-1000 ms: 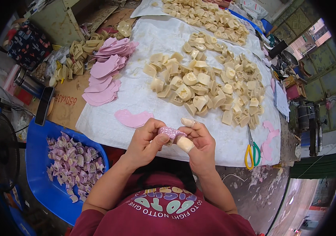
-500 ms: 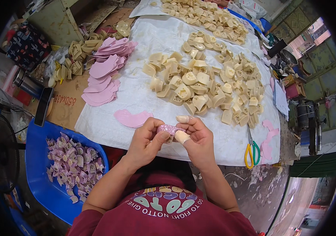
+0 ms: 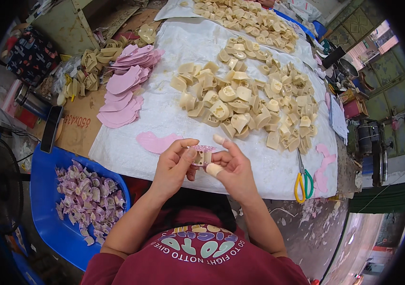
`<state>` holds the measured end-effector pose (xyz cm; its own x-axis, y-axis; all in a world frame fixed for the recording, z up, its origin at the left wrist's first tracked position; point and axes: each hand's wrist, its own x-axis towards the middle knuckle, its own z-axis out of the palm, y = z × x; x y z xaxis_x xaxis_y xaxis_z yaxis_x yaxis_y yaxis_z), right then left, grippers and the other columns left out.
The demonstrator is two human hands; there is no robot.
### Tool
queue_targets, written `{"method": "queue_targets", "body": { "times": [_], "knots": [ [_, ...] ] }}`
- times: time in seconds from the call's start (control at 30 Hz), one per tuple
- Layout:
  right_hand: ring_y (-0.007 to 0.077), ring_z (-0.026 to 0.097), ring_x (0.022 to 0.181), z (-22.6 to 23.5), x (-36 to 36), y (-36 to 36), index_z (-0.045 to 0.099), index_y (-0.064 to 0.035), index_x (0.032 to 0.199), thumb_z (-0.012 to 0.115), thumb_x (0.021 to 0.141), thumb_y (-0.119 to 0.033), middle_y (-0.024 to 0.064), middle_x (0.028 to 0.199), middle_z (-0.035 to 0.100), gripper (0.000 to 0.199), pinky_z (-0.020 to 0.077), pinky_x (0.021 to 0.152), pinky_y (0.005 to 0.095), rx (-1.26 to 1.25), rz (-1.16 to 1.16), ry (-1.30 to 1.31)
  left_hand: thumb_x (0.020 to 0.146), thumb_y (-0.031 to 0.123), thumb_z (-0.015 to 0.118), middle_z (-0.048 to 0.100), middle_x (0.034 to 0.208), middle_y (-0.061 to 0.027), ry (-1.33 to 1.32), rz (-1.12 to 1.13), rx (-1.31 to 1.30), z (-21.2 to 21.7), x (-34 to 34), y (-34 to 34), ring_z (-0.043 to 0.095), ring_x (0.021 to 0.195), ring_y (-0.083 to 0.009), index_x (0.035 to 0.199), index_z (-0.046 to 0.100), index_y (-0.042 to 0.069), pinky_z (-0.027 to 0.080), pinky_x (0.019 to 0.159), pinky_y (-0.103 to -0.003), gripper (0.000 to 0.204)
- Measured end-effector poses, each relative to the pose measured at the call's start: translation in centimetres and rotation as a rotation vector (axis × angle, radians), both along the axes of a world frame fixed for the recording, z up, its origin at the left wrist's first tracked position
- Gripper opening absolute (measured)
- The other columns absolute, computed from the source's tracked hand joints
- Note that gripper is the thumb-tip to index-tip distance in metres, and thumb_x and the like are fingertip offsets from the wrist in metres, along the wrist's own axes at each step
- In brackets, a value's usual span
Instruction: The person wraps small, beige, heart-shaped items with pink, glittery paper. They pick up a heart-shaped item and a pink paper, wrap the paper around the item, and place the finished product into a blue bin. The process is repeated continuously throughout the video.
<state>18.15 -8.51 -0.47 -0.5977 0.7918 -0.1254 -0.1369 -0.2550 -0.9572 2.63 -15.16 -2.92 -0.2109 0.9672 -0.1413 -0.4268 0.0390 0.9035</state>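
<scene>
The left hand point(image 3: 175, 167) is closed around one end of a small, curved, cream block with a sparkly pink skin point(image 3: 201, 156), pinching it between thumb and fingers. The block is held up just over the near edge of a wrinkly white sheet point(image 3: 164, 80), and its hollow cream side with little dark holes shows. The right hand point(image 3: 234, 172) is close by at the block's other end, with its fingers loosely bent and its pointing finger lifted away. Its thumb and pointing finger wear soft-looking pale covers point(image 3: 214, 169). I cannot tell if this hand grips the block too. A flat, smooth, curvy pink piece point(image 3: 157, 142) lies just past the left hand. Farther off are a heap of chunky, shiny cream blocks point(image 3: 242, 102) and a stack of thin pink pieces point(image 3: 125, 83).
</scene>
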Motion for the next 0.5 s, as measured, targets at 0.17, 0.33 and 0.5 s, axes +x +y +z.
{"method": "queue_targets", "body": {
  "times": [0.17, 0.33, 0.5],
  "knots": [
    [0.0103, 0.060, 0.084, -0.8, 0.0, 0.0, 0.037, -0.0004, 0.137, 0.057, 0.081, 0.009, 0.0090, 0.094, 0.063, 0.060, 0.0468, 0.076, 0.0228, 0.034, 0.056, -0.090, 0.098, 0.021, 0.053, 0.061, 0.083, -0.0034, 0.108, -0.014, -0.027, 0.5, 0.0, -0.2, 0.054, 0.059, -0.0076, 0.117, 0.055, 0.003, 0.045, 0.050, -0.022, 0.026],
    [0.0087, 0.059, 0.083, -0.3, -0.7, -0.1, 0.038, -0.0022, 0.136, 0.056, 0.081, 0.009, 0.0082, 0.094, 0.063, 0.059, 0.0467, 0.074, 0.0222, -0.060, 0.126, -0.065, 0.098, 0.020, 0.054, 0.060, 0.079, -0.0004, 0.128, 0.019, -0.032, 0.4, -0.2, -1.0, 0.050, 0.061, -0.0036, 0.113, 0.055, 0.004, 0.041, 0.051, -0.020, 0.022],
    [0.0135, 0.061, 0.088, -1.3, -3.0, -1.6, 0.035, -0.0038, 0.139, 0.057, 0.081, 0.006, 0.0090, 0.106, 0.063, 0.063, 0.0478, 0.077, 0.0251, 0.260, 0.155, -0.279, 0.095, 0.015, 0.057, 0.062, 0.082, -0.0010, 0.402, 0.177, -0.114, 1.4, -3.2, -4.5, 0.051, 0.064, -0.0032, 0.110, 0.059, 0.002, 0.042, 0.055, -0.019, 0.020]
  ]
}}
